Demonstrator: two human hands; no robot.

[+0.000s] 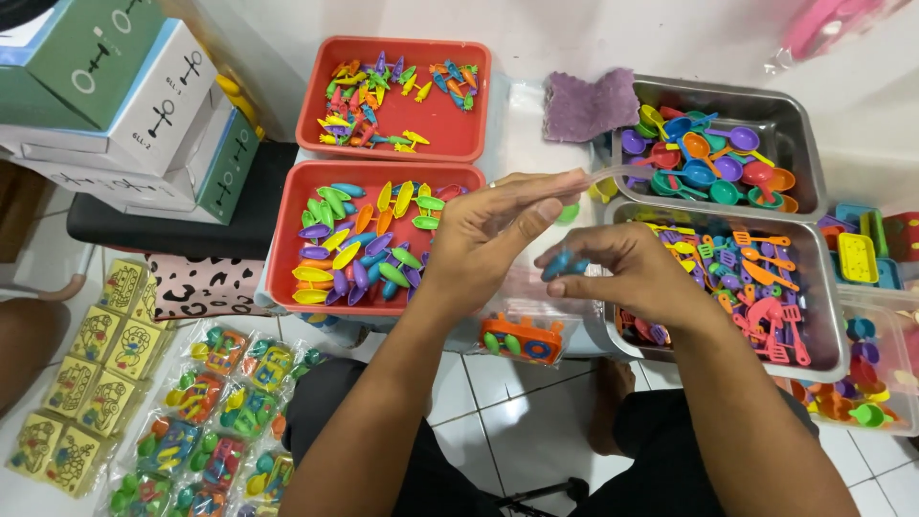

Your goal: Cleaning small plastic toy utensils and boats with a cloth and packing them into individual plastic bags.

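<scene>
Hands: left hand [498,225] is pinching open the rim of a clear plastic bag [536,297]; right hand [622,268] is closing narrowly on a small blue toy piece [565,265], poised at the bag's mouth.
Head view: red tray [383,308] of leaf-shaped pieces is lying just left, within reach.
</scene>
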